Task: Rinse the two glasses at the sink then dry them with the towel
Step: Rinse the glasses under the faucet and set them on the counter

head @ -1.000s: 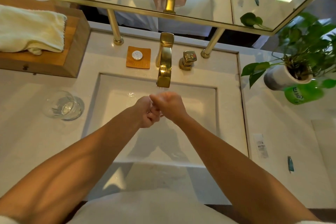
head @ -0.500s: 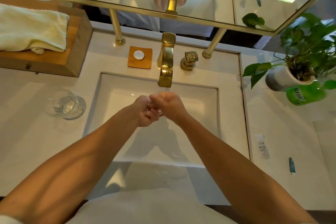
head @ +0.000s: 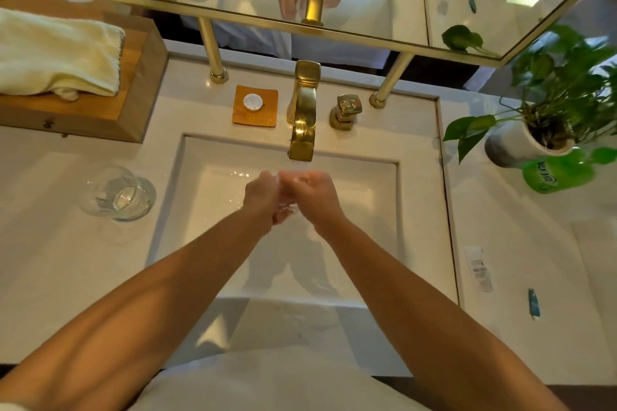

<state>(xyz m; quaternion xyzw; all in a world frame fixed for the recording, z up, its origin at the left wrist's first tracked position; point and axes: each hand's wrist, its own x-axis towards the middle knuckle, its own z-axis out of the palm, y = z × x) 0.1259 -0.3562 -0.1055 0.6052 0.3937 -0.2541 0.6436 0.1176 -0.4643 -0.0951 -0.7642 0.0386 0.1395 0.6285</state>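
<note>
Rinsing step: left hand (head: 262, 198) and right hand (head: 317, 195) both curl round a glass (head: 287, 208) beneath the running faucet (head: 302, 130), over the sink (head: 384, 210). The second glass (head: 117, 193) sits on the left counter (head: 66, 277). Next, I'd say: swap glasses, then reach far left for the towel (head: 56, 53).

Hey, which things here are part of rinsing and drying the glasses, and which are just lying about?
Part of the job: held glass between left hand and right hand; second glass on the counter; towel; faucet; sink.

Just lying about: potted plant; soap dish; green bottle; white sachet.
</note>
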